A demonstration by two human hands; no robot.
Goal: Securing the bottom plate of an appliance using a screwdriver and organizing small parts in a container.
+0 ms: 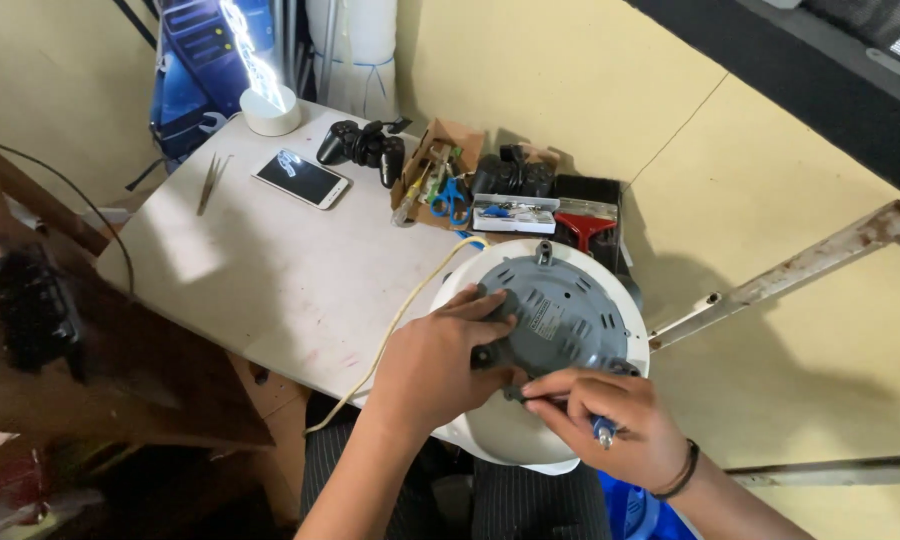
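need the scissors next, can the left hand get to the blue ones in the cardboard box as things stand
Probably yes, once freed. The left hand is pressed on the grey base of the upturned white appliance; the blue scissors lie in the open cardboard box beyond it, with bare table between.

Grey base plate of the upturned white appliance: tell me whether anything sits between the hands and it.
Nothing visible does. The left hand rests directly on the grey base plate, and the right hand holds a screwdriver at its near edge. The yellowish cord runs off to the left, clear of both.
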